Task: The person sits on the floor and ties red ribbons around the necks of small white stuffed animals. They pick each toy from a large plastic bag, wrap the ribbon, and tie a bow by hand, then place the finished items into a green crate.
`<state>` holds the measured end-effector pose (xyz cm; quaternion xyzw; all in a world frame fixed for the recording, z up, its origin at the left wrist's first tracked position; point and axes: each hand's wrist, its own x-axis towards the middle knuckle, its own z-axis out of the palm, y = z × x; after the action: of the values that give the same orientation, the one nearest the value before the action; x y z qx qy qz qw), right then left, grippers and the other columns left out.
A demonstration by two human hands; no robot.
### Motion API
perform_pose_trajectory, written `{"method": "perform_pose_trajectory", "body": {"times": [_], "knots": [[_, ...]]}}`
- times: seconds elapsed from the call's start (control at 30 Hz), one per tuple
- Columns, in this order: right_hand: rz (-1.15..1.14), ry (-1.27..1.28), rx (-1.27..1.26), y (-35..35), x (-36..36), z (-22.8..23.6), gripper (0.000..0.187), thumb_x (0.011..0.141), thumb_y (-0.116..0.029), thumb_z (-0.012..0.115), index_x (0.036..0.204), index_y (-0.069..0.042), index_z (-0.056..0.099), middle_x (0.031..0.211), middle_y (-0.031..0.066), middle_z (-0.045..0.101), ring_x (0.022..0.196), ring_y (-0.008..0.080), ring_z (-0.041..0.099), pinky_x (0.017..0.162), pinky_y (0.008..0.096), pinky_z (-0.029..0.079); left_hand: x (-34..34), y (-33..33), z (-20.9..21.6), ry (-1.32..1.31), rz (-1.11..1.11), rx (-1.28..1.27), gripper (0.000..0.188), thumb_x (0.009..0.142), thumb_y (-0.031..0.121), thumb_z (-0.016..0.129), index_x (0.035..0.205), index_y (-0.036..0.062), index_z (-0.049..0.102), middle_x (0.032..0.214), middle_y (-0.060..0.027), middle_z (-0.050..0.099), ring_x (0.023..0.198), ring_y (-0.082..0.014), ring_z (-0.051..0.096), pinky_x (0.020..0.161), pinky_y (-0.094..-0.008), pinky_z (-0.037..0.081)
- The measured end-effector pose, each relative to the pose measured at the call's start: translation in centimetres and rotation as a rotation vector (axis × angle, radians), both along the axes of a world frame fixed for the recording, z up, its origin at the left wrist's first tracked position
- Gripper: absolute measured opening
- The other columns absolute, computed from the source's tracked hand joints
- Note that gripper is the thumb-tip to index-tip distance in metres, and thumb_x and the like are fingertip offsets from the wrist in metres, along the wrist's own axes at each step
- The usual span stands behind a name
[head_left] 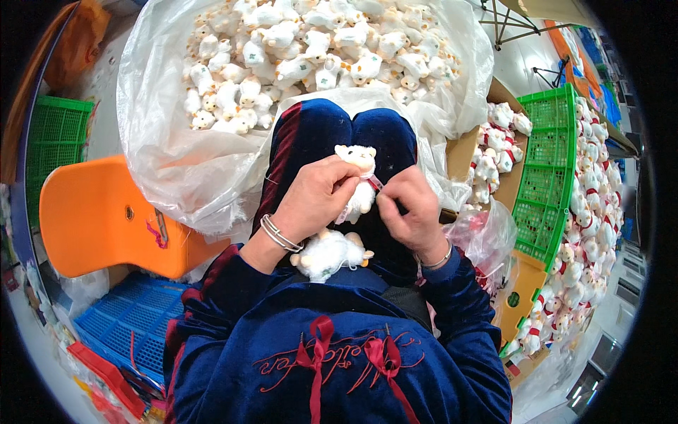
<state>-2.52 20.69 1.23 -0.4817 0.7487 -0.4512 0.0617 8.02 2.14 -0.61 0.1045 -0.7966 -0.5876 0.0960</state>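
My left hand (316, 196) is closed round a small white plush animal (357, 155), gripping it at the neck above my lap. Its head, with small ears, points away from me. A narrow red and white ribbon (373, 183) lies at the toy's neck. The ribbon runs toward my right hand (411, 212), whose thumb and finger are pinched together on its end. A second white plush animal (330, 256) lies on its side in my lap, just below my left hand, with a loose white thread on it.
Beyond my knees, a large translucent plastic sheet (159, 152) holds a heap of white plush toys (311, 53). An orange chair (106, 212) stands at left, above a blue crate (134, 318). At right are a cardboard box (462, 155), a green crate (545, 177) and toys with red ribbons (590, 212).
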Motion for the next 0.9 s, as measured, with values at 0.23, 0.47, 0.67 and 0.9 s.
{"method": "perform_pose_trajectory", "body": {"times": [0.23, 0.47, 0.67, 0.9], "knots": [[-0.131, -0.079, 0.158, -1.0, 0.8, -0.3, 0.007, 0.086, -0.006, 0.072, 0.092, -0.002, 0.07, 0.081, 0.0107, 0.062, 0.077, 0.0277, 0.062, 0.068, 0.0376, 0.048, -0.1, -0.2, 0.3, -0.028, -0.021, 0.006, 0.013, 0.093, 0.006, 0.068, 0.101, -0.0038, 0.072, 0.09, -0.0113, 0.069, 0.075, -0.0172, 0.066, 0.068, -0.0294, 0.052], [-0.206, -0.209, 0.132, -1.7, 1.3, -0.7, 0.01, 0.085, -0.008, 0.073, 0.093, -0.003, 0.07, 0.079, 0.0082, 0.064, 0.075, 0.0256, 0.063, 0.068, 0.0367, 0.048, -0.1, -0.2, 0.6, -0.016, -0.024, 0.009, 0.012, 0.093, 0.005, 0.066, 0.1, -0.0044, 0.071, 0.089, -0.0109, 0.068, 0.074, -0.0181, 0.066, 0.067, -0.03, 0.051], [-0.217, -0.212, 0.108, -1.9, 1.3, -1.4, 0.009, 0.085, -0.007, 0.074, 0.092, -0.003, 0.07, 0.078, 0.0074, 0.065, 0.07, 0.0238, 0.062, 0.062, 0.0354, 0.045, -0.1, -0.3, 0.3, -0.022, -0.026, -0.006, 0.012, 0.093, 0.006, 0.067, 0.098, -0.0043, 0.07, 0.088, -0.0104, 0.068, 0.073, -0.0172, 0.065, 0.066, -0.03, 0.051], [-0.245, -0.267, 0.084, -1.6, 1.4, -1.5, 0.009, 0.086, -0.008, 0.074, 0.092, -0.002, 0.07, 0.078, 0.0095, 0.069, 0.065, 0.022, 0.066, 0.062, 0.0331, 0.05, 0.1, -0.3, 0.6, -0.135, -0.007, 0.052, 0.011, 0.093, 0.009, 0.071, 0.098, -0.0017, 0.072, 0.085, -0.0061, 0.071, 0.073, -0.0096, 0.065, 0.066, -0.0251, 0.052]]}}
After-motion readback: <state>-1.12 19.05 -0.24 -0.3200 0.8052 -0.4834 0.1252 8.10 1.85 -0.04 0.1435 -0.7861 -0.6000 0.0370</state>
